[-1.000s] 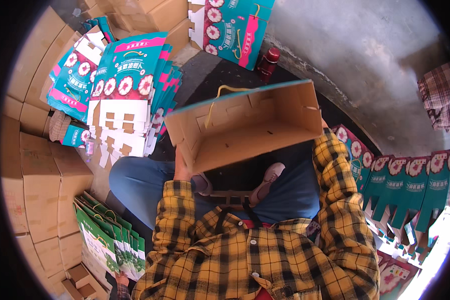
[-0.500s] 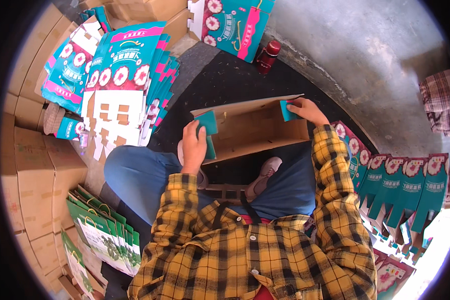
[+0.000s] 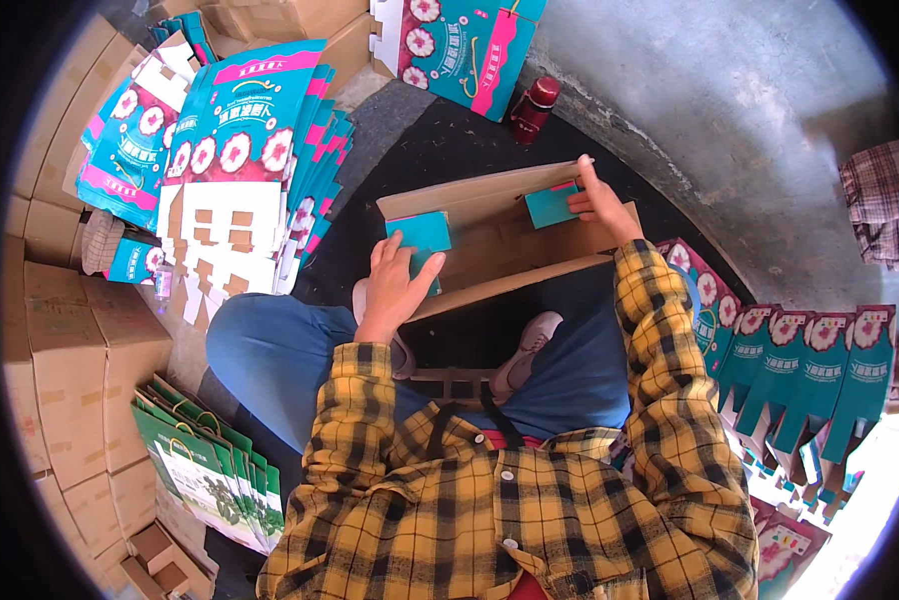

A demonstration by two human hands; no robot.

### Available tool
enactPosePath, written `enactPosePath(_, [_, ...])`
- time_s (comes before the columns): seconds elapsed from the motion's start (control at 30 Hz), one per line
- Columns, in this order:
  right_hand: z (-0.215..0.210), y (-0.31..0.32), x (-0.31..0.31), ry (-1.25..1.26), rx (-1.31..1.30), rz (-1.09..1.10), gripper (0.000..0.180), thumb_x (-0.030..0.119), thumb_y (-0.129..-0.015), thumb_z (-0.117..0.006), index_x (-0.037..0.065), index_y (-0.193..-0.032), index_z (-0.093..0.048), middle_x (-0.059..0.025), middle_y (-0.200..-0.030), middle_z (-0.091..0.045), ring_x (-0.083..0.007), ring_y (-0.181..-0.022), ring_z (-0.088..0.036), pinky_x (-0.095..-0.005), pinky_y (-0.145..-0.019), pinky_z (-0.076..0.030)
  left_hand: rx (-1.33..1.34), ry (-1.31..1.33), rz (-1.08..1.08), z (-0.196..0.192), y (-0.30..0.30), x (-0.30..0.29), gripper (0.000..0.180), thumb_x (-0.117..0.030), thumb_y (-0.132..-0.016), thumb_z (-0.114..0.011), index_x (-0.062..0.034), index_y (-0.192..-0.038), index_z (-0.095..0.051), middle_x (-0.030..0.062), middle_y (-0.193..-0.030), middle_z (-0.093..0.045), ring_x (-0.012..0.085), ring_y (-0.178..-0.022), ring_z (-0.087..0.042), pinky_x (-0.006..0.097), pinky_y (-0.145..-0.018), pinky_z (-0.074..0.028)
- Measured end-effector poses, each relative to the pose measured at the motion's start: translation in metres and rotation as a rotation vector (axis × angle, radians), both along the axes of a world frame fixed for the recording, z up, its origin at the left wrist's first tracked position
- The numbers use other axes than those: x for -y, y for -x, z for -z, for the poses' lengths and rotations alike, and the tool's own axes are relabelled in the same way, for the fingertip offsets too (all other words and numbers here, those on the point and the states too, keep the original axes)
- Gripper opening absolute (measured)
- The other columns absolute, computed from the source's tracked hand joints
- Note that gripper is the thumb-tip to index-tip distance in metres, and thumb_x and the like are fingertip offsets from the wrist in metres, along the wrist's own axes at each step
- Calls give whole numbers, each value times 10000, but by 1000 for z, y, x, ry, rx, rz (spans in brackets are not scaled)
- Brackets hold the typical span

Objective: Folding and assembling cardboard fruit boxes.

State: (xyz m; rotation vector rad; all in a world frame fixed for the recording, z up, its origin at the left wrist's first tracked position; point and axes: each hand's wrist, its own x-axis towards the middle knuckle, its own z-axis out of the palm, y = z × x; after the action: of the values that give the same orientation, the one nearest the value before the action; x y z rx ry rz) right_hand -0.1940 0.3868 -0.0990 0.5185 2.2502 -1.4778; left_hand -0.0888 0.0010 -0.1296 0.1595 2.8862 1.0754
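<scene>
A long carton (image 3: pixel 510 255) with a plain brown inside stands with its top uncovered in front of my shins. Teal flaps fold inward at its two ends. My left hand (image 3: pixel 395 290) lies open on the left end, fingers spread and touching the left teal flap (image 3: pixel 425 232). At the far right corner is my right hand (image 3: pixel 608 208), one finger stretched up along the back wall and the others touching the right teal flap (image 3: pixel 550 206). The carton's outer faces are mostly hidden.
Stacked flat teal cartons (image 3: pixel 245 120) lie at the far left beside brown boxes (image 3: pixel 70 350). Green gift bags (image 3: pixel 205 460) stand lower left. A red flask (image 3: pixel 536 108) stands beyond the carton. Folded teal cartons (image 3: pixel 820 370) line the right side.
Both end flaps have swung further inward. My right hand has shifted up to the far corner with fingers straightened; my left hand has spread and pressed slightly rightward. The carton's back wall has tilted up.
</scene>
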Motion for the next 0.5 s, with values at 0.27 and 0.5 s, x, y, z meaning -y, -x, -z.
enactPosePath(0.27, [0, 3, -8, 189, 0, 150, 996, 749, -883, -542, 76, -1582, -320, -246, -1439, -512, -350, -1312, -541, -474, -1079, -435, -15, -178, -47, 14, 8, 5, 705, -558, -963, -586, 102, -1200, -661, 314, -1469, -498, 425, -1435, -368, 472, -1188, -301])
enactPosePath(0.5, [5, 2, -11, 224, -139, -9, 811, 462, -920, -666, 60, -1562, -378, -157, -1474, -489, -272, -1364, -478, -446, -1122, -393, 154, -611, -341, -2, -8, 15, 452, -398, -1019, -556, 24, -1147, -653, 174, -1107, -681, 236, -1075, -620, 367, -983, -458])
